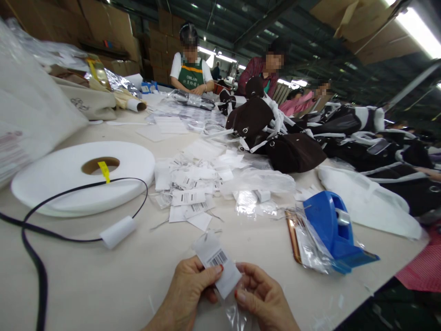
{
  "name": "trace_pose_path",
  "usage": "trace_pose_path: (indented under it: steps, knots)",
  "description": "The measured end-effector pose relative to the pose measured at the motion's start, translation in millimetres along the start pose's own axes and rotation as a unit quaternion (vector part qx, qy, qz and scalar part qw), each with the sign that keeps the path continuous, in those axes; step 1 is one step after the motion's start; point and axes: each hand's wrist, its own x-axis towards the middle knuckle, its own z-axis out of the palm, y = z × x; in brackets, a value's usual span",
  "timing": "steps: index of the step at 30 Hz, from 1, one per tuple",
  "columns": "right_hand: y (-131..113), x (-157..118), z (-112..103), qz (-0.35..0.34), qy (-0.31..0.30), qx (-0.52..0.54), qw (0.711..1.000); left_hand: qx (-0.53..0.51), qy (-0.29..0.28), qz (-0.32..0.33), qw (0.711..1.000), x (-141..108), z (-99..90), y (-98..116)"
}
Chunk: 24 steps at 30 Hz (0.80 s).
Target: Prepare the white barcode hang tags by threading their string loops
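Observation:
Between my hands is a white barcode tag (230, 278), tilted, its printed bars facing up. My left hand (189, 287) is closed on it, the thumb pressed over the barcode. On the other side my right hand (260, 294) pinches a small clear plastic bag (237, 317) at the tag's lower right corner. How far the tag sits inside the plastic I cannot tell. Beyond my hands lies a loose pile of white barcode tags (189, 196), some with thin strings.
A large white roll (44, 184) and a black cord (41, 271) lie at left. At right stands a blue tape dispenser (324, 216) beside a copper-coloured phone-like object (292, 236). Dark brown bags (296, 151) are heaped behind. Two people (193, 73) work across the table.

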Motion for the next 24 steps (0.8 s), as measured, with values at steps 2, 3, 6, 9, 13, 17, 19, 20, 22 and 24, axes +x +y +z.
trace_pose_path:
  steps: [2,3,6,9,13,17,19,20,22,24]
  knots:
    - [-0.1,-1.1,-0.8,0.006,0.006,0.011,1.0,0.0,0.006,-0.001,1.0,0.0,-0.6,0.1]
    - [-0.9,-1.6,-0.6,0.009,0.009,0.015,1.0,-0.001,0.008,0.0,1.0,0.3,-1.1,-0.1]
    - [-4.5,-2.8,-0.3,0.021,0.016,0.013,1.0,-0.001,0.008,0.005,1.0,1.3,-2.5,-1.2]
    - [-6.0,-3.1,-0.9,0.023,0.009,0.007,1.0,-0.003,0.006,0.004,1.0,1.2,-2.7,-2.0]
    - [-4.0,-2.5,-0.8,0.016,0.011,-0.014,1.0,0.005,0.007,0.005,1.0,0.3,-0.5,-1.2]
    - [-1.3,-3.7,0.3,-0.061,0.04,-0.074,0.995,0.014,0.008,0.009,1.0,1.5,2.1,0.4]
    - [-1.5,-5.2,0.5,-0.161,0.063,-0.158,0.972,0.015,0.01,0.006,1.0,2.3,2.3,1.0]
    - [-2.2,-5.8,0.5,-0.218,0.069,-0.215,0.95,0.016,0.009,0.004,1.0,2.5,2.2,1.2]
    - [-4.1,-6.3,0.6,-0.311,0.056,-0.323,0.892,0.019,0.006,0.005,1.0,2.5,1.6,1.4]
    - [-6.1,-5.5,1.1,-0.354,0.026,-0.397,0.846,0.02,0.005,0.002,1.0,2.1,0.8,1.4]
